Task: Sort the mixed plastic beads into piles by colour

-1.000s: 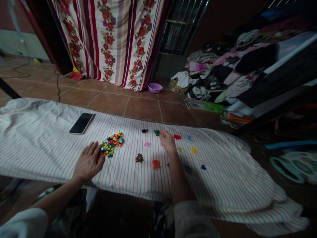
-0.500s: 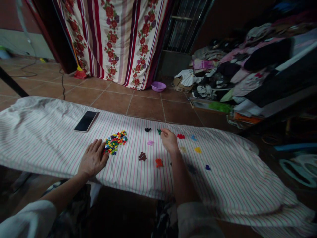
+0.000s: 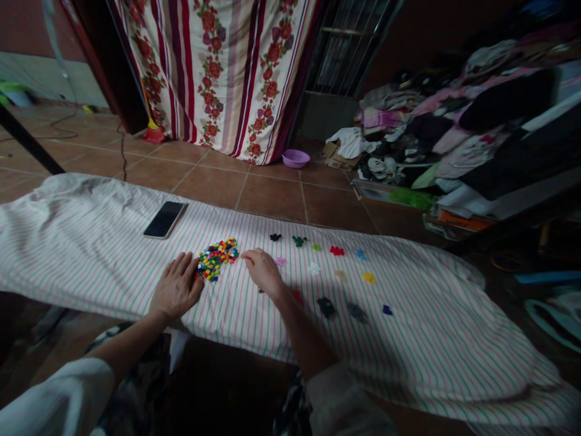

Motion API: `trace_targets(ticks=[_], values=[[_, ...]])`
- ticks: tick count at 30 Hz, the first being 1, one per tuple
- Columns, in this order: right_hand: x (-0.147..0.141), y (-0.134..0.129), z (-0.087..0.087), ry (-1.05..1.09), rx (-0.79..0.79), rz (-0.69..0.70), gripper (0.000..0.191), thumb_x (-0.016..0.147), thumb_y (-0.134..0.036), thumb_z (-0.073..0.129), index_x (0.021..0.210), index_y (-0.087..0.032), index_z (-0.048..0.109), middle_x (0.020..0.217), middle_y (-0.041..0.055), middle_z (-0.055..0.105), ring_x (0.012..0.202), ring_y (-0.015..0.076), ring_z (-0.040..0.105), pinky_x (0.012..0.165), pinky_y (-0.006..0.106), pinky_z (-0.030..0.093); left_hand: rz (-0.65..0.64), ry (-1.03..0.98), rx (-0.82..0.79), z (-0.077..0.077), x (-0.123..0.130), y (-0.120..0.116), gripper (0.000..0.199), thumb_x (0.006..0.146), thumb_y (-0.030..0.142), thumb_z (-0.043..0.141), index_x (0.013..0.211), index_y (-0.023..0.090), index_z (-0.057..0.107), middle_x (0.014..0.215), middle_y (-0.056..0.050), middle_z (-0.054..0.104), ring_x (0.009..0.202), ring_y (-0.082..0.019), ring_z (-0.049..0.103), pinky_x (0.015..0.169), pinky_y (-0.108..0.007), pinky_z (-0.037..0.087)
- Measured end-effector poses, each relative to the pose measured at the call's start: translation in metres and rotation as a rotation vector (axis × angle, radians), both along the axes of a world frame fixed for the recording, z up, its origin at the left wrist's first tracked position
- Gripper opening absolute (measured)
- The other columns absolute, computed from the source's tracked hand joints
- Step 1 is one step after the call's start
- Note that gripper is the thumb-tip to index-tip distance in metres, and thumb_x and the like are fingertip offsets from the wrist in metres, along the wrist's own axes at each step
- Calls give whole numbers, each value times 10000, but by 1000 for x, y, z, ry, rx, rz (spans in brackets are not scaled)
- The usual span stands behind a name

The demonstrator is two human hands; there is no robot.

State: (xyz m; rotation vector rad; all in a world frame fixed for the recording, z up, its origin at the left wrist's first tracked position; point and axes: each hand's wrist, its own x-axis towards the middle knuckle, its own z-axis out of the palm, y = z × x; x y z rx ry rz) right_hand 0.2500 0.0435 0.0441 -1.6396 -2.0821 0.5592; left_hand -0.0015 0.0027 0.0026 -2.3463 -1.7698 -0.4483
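Observation:
A mixed pile of small colourful beads or blocks (image 3: 215, 260) lies on the striped cloth (image 3: 218, 321). My left hand (image 3: 177, 286) rests flat at the pile's left edge, fingers stretched out and holding nothing. Just right of the pile, my right hand (image 3: 264, 272) has its thumb and fingertips pinched together; whatever may be between them is too small to make out. Single-colour clusters spread to the right: black (image 3: 275, 237), dark green (image 3: 299, 241), red (image 3: 336, 250), yellow (image 3: 368, 277) and several others. My right hand and forearm partly cover the brown and orange clusters.
A smartphone (image 3: 165, 219) lies on the cloth behind my left hand. Beyond the cloth's far edge are a tiled floor, a purple basin (image 3: 296, 158), a broom (image 3: 153, 131) and a floral curtain (image 3: 236, 79). Clothes (image 3: 436, 115) are heaped at the right.
My right hand has moved left and nearer, from the dark green cluster to beside the mixed pile. The left hand stays by the pile. The camera view has shifted slightly.

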Motion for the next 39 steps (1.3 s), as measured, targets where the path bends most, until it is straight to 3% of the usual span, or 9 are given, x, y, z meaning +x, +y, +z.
trace_targets(ticks=[9, 20, 39], values=[[-18, 4, -7, -108, 49, 14, 366, 915, -133, 436, 1231, -209, 604, 1140, 81, 642, 1108, 178, 561, 973, 282, 417, 4, -23, -17, 5, 3, -2, 545, 900, 428, 376, 1320, 110, 514, 1427, -180, 486, 1386, -316, 374, 1109, -495, 363], [-19, 3, -1, -128, 19, 16, 248, 918, -123, 446, 1067, -194, 631, 1075, 70, 622, 1069, 165, 552, 955, 266, 409, 9, -33, -24, 5, 4, -1, 549, 897, 428, 381, 1325, 109, 508, 1430, -179, 483, 1391, -315, 366, 1116, -493, 352], [-16, 3, -1, -92, 30, 7, 225, 904, -117, 445, 1027, -199, 616, 1036, 66, 640, 1020, 164, 577, 897, 263, 422, -3, -22, 5, 2, 2, -1, 523, 902, 430, 358, 1311, 137, 500, 1418, -159, 498, 1389, -295, 372, 1111, -480, 353]])
